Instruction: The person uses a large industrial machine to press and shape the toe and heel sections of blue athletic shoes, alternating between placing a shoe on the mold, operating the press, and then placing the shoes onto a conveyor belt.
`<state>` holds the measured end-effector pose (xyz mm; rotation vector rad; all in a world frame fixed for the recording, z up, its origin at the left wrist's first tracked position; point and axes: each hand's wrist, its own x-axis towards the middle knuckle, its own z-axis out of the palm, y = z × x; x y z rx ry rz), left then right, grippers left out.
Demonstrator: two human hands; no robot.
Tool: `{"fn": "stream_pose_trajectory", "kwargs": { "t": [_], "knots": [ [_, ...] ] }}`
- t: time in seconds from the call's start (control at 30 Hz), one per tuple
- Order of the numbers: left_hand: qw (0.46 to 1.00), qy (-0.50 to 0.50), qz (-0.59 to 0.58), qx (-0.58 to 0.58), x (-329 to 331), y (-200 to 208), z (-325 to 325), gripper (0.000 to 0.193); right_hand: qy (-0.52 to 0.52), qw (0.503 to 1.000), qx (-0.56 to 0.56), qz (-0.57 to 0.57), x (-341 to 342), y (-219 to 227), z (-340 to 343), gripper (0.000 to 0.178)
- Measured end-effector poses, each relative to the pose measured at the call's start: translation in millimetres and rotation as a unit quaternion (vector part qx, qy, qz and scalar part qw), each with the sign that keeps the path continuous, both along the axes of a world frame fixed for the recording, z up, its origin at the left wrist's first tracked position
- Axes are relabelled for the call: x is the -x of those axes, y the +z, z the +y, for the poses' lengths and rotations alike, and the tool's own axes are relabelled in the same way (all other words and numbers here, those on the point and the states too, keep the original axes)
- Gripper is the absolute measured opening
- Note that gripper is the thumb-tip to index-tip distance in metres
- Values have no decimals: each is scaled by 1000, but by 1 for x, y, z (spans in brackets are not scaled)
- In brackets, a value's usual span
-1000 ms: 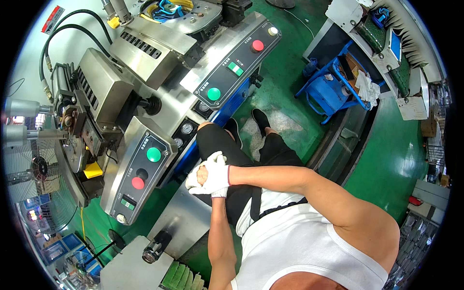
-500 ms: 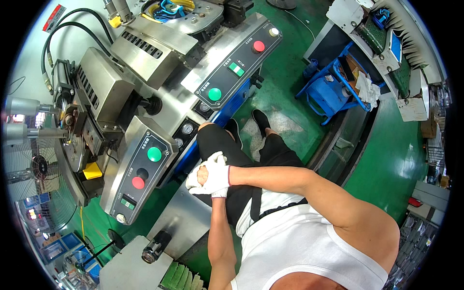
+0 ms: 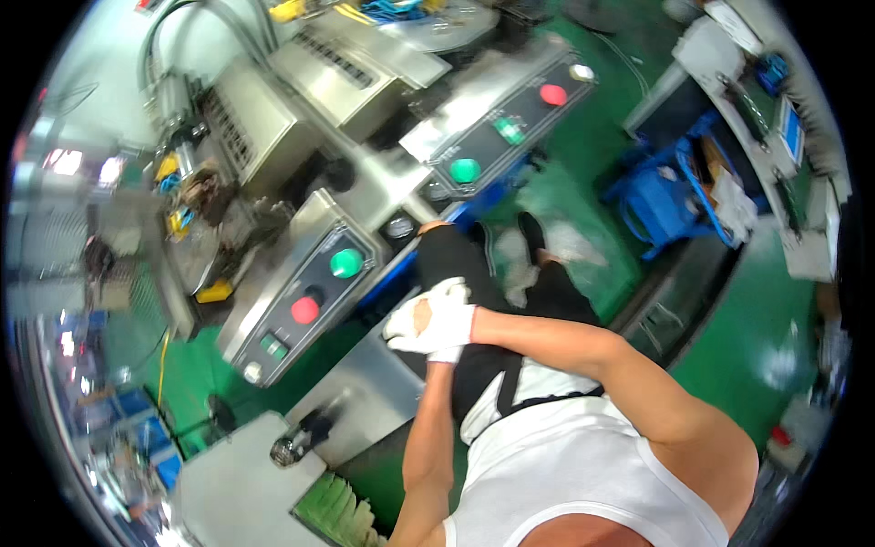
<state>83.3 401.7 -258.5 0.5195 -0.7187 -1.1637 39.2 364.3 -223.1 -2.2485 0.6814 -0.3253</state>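
Observation:
White work gloves cover both my hands, which are clasped together above my black-clad thigh. My right hand lies across the left with its fingers closed round it. Under it, my left hand is curled, mostly covered, and a patch of bare skin shows between the gloves. Whether anything sits inside the clasp is hidden. The nearest thing to the hands is a metal machine's slanted near control panel, which bears a green button and a red button; neither hand touches it.
A second control panel stands farther off on the machine. At right, a blue chair carries a box and white cloth. Lower left are a pale tabletop, a dark cylinder and a tray of greenish-white pieces.
The whole view has swung, so the machine and my hands appear farther right and slightly higher, with blur. My hands stay clasped in the same pose.

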Motion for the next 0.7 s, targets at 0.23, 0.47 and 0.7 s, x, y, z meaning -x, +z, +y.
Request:
{"fn": "stream_pose_trajectory", "kwargs": {
  "t": [0.23, 0.47, 0.7],
  "knots": [
    [982, -53, -138, -114, -2, -23, 3, 25, -20, 1000, -10, -7, 12, -4, -4, 45],
    [942, -63, -278, -176, -3, -37, 13, 27, 0, 999, -19, -29, 8, -10, -2, 43],
    [882, 19, -432, -187, -26, -36, 59, 29, 23, 989, -114, -95, 2, 34, -2, 25]
  ]
}}
